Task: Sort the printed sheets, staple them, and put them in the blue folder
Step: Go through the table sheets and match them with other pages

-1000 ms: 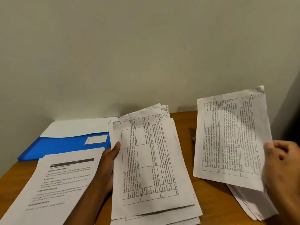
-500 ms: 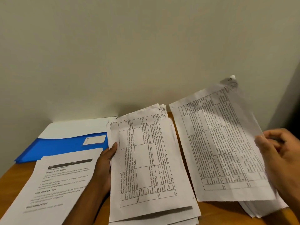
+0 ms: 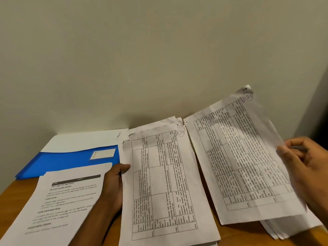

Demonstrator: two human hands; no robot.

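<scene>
The right hand (image 3: 305,167) pinches a thin printed sheet (image 3: 243,157) by its right edge, long axis tilted up-right toward the wall. The left hand (image 3: 115,183) grips the left edge of an upright, torn-edged stack (image 3: 163,183). The glossy blue folder (image 3: 71,160) lies flat at left on the wooden surface (image 3: 230,235).

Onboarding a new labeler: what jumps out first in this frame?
Two table-printed sheets dominate: the right hand pinches a single sheet by its right edge, tilted above the wooden table, while the left hand grips the left edge of a stack of table sheets at centre. Far left, a blue folder lies against the wall, with a text-only sheet overlapping its near edge.
</scene>
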